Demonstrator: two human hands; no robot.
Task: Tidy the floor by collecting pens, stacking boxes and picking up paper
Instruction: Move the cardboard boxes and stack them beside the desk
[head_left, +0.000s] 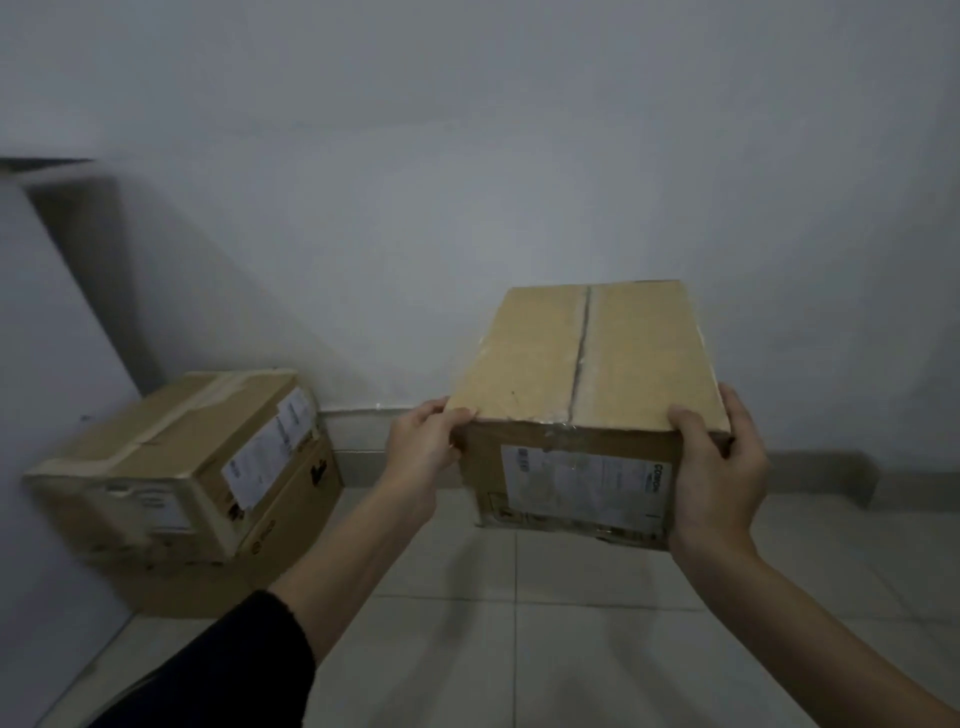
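I hold a brown cardboard box (582, 358) in the air at centre right, its taped seam on top and a white shipping label facing me. My left hand (423, 449) grips its near left corner and my right hand (719, 470) grips its near right corner. At lower left two more cardboard boxes form a stack in the corner: a labelled upper box (171, 452) lies on a larger lower box (218, 577). The held box is to the right of that stack and apart from it. No pens or paper are in view.
A plain grey wall (467, 182) runs close behind the boxes, with a baseboard along its foot. A white panel (47, 338) stands at the far left beside the stack. Pale floor tiles (519, 649) spread below my arms.
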